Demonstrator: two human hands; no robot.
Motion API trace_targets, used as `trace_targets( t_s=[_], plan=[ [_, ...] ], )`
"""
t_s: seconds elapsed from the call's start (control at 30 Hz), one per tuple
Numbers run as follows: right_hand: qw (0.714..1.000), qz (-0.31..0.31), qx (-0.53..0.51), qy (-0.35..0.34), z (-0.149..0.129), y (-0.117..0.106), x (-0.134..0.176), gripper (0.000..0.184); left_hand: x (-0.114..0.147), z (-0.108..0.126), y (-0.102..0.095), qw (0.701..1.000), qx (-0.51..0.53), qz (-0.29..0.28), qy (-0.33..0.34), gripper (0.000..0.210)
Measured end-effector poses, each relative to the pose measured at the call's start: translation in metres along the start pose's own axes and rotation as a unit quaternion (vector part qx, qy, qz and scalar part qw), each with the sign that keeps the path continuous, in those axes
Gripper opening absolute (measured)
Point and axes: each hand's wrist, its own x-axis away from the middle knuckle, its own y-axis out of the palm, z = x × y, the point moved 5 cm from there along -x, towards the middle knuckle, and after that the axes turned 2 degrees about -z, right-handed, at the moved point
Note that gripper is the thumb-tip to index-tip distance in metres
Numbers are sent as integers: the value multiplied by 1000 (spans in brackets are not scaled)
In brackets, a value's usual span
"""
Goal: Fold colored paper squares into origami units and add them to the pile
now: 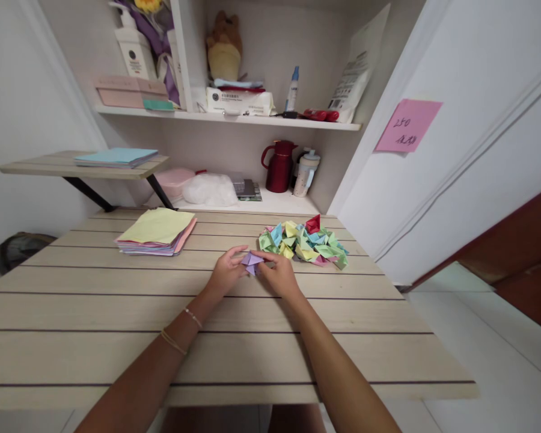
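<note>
A small purple folded paper is held just above the slatted tabletop, its pointed flaps facing several ways. My left hand has its fingertips closed on the left side of the paper, with the index finger reaching past it. From the other side, my right hand pinches the paper between thumb and fingers; part of this grip is hidden behind the folds. Just beyond my right hand lies a heap of folded paper boats in green, yellow, blue, pink and red.
A stack of square paper sheets, yellow on top, lies on the table at the left. Blue sheets rest on a small raised shelf. Behind stand a red jug and a pale bottle.
</note>
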Motion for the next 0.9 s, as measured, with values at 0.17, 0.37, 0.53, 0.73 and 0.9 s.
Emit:
trace_targets(
  t_s=[0.17,0.37,0.53,0.73,0.9],
  plan=[
    [960,-74,-249,105,12,8,-1,42,-1,8,-6,999,54,7,-7,51],
    [932,-52,-324,156,11,7,2,43,-2,8,-11,999,7,41,-16,43],
    [931,-53,-322,165,6,3,1,39,1,14,-9,999,-5,33,-19,39],
    [907,-63,-376,176,0,2,2,28,3,20,-8,999,22,25,0,31],
    [919,-20,-356,168,0,1,1,24,2,20,-7,1000,7,30,6,27]
  ],
)
